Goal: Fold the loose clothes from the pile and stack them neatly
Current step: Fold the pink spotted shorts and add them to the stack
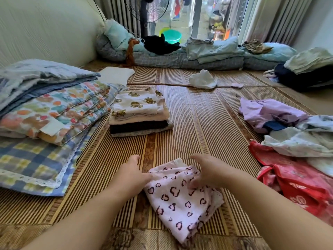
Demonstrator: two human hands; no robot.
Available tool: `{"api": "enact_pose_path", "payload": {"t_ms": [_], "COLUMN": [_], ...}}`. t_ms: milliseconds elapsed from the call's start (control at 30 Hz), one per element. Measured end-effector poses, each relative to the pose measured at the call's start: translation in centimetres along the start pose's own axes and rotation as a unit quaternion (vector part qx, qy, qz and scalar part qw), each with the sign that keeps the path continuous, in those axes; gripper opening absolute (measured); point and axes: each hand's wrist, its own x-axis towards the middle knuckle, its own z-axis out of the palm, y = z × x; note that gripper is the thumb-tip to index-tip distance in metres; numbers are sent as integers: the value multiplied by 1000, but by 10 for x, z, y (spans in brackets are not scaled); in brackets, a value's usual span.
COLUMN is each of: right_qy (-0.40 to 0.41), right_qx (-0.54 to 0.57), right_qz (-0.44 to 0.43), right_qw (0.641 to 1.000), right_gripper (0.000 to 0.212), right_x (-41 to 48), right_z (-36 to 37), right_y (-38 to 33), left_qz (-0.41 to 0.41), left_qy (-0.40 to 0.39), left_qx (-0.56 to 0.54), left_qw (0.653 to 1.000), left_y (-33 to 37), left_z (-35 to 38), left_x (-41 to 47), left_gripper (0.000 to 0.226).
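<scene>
From the head view, the pink heart-print garment [182,197] lies partly folded on the woven mat [198,120] right in front of you, between your two hands. It looks like thin, soft cotton. I'd expect it to be light and limp, so it should crease easily and slide a little on the smooth mat. It will likely sag if you lift it by one point, so take it at both sides of a folded edge, or slip flat fingers under it.

Your left hand [133,175] reaches in from the left with its fingers at the garment's left edge and its thumb lifted clear. Whether those fingers press the cloth or curl under it, I cannot tell.

Your right hand [207,172] sits over the far right corner with its fingers bent down onto the top layer and its thumb also raised. Whether it grips or only presses is just as unclear. Both forearms stretch forward, low over the mat.

The stack of folded clothes [140,112] stands well ahead on the left. The loose pile [288,138] lies to your right.
</scene>
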Motion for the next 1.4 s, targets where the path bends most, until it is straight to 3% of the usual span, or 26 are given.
{"api": "enact_pose_path", "payload": {"t_ms": [100, 200, 267, 300, 333, 400, 467, 567, 633, 700, 767, 800, 867, 933, 1000, 1067, 1200, 1267, 1333, 1400], "right_qy": [-25, 11, -1, -15, -28, -48, -48, -30, 5, 31, -1, -40, -110, -72, 25, 62, 59, 59, 67, 56], "right_qx": [79, 58, 63, 62, 60, 67, 104, 215, 323, 481, 573, 539, 324, 84, -9, 43, -29, 41, 104, 194], "right_qz": [-70, -50, 20, 50, 70, 79, 59, 25, 14, 43, 99, 126, 156, 168, 136, 112, 100, 77, 52, 30], "right_qw": [994, 997, 998, 997, 995, 993, 992, 976, 946, 875, 813, 832, 927, 979, 990, 991, 993, 994, 991, 979], "right_gripper": [104, 104, 90, 70, 51, 36, 29, 18, 15, 19, 24, 27, 44, 76, 99, 99, 61, 38, 34, 50], "right_x": [9, 17, 19, 17, 15, 12, 10, 3, -3, -5, -8, -11, -18, -19, -14, -8, 2, 3, 3, 1], "right_z": [9, 18, 17, 16, 14, 13, 13, 5, 0, -4, -6, -7, -8, -9, -9, -7, 6, 8, 4, 0], "right_y": [-10, -17, -21, -22, -22, -19, -15, -9, -8, -7, -6, -4, 2, 9, 13, 10, 1, 0, 3, 6], "left_qz": [-22, 8, 30, 41, 49, 32, -27, -60, -58, -57, -57, -58, -54, -49, -49, -47, -14, 8, 27, 25], "left_qy": [-54, -39, -14, -8, -14, -64, -144, -217, -247, -270, -259, -239, -177, -108, -80, -86, -60, -30, 5, 27], "left_qx": [54, 52, 24, 1, -31, -176, -343, -397, -402, -408, -365, -342, -296, -245, -207, -163, -19, 20, -67, -208], "left_qw": [997, 998, 999, 999, 998, 982, 928, 890, 880, 870, 893, 907, 937, 962, 974, 982, 998, 999, 997, 977], "left_y": [1, 3, 3, 3, 3, 4, 9, 13, 16, 19, 21, 21, 21, 19, 19, 24, 33, 32, 29, 26], "left_z": [8, 16, 17, 16, 16, 14, 12, 14, 17, 21, 24, 24, 24, 24, 25, 29, 48, 53, 50, 41], "left_x": [-7, -9, -7, -6, -7, -10, -15, -19, -22, -24, -25, -25, -24, -20, -17, -21, -31, -30, -24, -19], "left_gripper": [94, 88, 83, 80, 77, 65, 46, 32, 41, 58, 80, 86, 92, 86, 77, 86, 113, 107, 99, 90]}}
